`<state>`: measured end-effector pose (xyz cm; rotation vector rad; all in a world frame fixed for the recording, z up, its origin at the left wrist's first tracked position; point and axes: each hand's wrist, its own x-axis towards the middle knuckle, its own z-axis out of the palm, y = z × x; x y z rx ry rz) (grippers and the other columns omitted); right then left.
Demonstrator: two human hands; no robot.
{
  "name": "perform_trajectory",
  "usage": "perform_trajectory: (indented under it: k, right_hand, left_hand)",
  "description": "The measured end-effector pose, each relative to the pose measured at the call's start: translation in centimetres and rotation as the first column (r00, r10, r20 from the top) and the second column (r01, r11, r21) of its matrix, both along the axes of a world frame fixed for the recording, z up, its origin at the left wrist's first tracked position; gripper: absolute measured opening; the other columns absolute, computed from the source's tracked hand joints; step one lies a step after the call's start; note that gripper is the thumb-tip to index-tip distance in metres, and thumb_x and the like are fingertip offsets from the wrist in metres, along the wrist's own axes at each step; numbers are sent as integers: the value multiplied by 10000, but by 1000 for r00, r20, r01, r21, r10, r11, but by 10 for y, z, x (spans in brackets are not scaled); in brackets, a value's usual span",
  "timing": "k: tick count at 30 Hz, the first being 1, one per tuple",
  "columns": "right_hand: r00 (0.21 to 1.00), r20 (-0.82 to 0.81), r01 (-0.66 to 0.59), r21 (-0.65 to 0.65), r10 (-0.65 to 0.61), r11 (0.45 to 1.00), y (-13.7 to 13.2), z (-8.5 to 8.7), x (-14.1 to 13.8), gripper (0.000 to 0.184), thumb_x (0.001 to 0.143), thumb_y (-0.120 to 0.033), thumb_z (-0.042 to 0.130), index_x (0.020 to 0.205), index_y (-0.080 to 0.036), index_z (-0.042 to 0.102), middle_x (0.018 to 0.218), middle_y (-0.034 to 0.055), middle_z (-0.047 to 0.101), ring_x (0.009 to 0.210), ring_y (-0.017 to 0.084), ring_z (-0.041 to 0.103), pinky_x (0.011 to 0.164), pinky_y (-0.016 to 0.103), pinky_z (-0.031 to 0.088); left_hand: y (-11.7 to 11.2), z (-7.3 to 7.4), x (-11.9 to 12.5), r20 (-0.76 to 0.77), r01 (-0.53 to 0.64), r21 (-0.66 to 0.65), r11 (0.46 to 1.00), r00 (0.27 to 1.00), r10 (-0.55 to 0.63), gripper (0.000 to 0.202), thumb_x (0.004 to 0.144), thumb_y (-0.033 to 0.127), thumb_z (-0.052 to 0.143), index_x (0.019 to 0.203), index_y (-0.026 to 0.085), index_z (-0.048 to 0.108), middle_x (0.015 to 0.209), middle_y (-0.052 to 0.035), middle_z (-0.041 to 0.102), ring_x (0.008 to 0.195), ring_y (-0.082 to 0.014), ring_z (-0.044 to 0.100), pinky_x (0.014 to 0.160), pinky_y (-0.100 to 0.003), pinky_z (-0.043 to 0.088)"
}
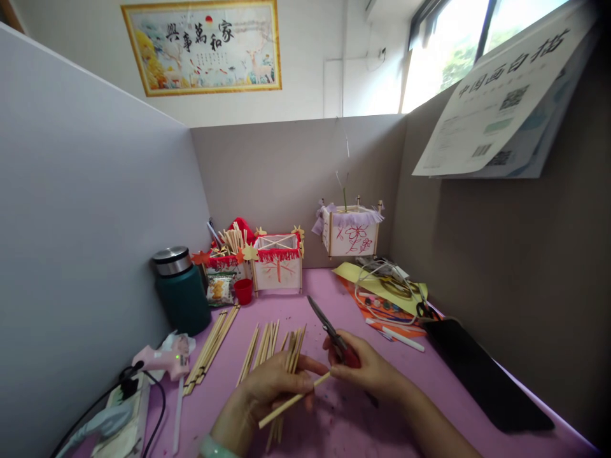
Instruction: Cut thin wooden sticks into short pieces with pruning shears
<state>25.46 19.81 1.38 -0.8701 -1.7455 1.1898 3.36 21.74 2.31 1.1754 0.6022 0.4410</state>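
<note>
My left hand [277, 385] is closed around a small bundle of thin wooden sticks [296, 346], which poke out above and below the fingers. One more wooden stick [286, 409] slants across in front of that hand. Its upper end meets the fingertips of my right hand [365, 366]. The same right hand grips red-handled scissors [329, 327], their dark blades pointing up and away to the left. Behind the left hand, loose sticks [267, 343] lie on the purple tabletop [344, 420].
At left stand a teal bottle [181, 299], a pink glue gun [167, 357] and longer sticks with dark-marked ends [212, 350]. Decorated paper lanterns [278, 270] sit at the back; another lantern [353, 235] hangs. A black pad [487, 375] lies right, near coloured paper [382, 286]. Partitions enclose three sides.
</note>
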Motion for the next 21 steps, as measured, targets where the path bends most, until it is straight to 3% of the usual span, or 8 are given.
perform_trajectory:
  k: [3, 5, 9, 15, 21]
  right_hand:
    - [995, 6, 99, 64, -100, 993, 4, -1, 2, 373, 759, -373, 634, 1046, -178, 498, 867, 14, 548, 773, 151, 516, 682, 257, 413]
    - [969, 95, 216, 120, -228, 969, 7, -2, 3, 367, 765, -347, 607, 1067, -178, 484, 881, 21, 560, 749, 153, 513, 670, 263, 409]
    - [831, 342, 361, 269, -439, 893, 8, -5, 3, 367, 721, -253, 593, 1069, -198, 493, 872, 15, 585, 741, 163, 521, 680, 265, 383]
    - [708, 510, 347, 351, -488, 870, 3, -11, -5, 336, 691, -218, 564, 1024, -216, 516, 921, 33, 602, 807, 182, 540, 684, 252, 352]
    - [675, 551, 342, 356, -491, 870, 3, -14, -7, 328, 685, -222, 557, 1010, -213, 511, 906, 32, 595, 799, 182, 528, 675, 250, 330]
  left_hand:
    - [5, -4, 2, 57, -112, -35, 993, 992, 114, 429, 677, 253, 718, 1067, 85, 657, 575, -24, 621, 280, 10, 252, 311, -189, 70]
    - [9, -4, 3, 85, -221, -79, 972, 970, 228, 440, 672, 247, 716, 1072, 80, 643, 565, -17, 609, 273, 17, 243, 312, -178, 55]
    - [13, -3, 2, 112, -386, -123, 914, 910, 400, 456, 693, 230, 683, 1119, 85, 606, 556, -6, 602, 270, 21, 233, 312, -154, 59]
    - [16, -8, 3, 138, -469, -123, 875, 865, 483, 462, 707, 191, 668, 1153, 103, 583, 551, 11, 589, 279, 10, 275, 310, -135, 116]
    - [16, -6, 0, 158, -455, -194, 869, 860, 485, 453, 717, 149, 636, 1160, 98, 555, 557, 12, 592, 271, 18, 249, 303, -126, 110]
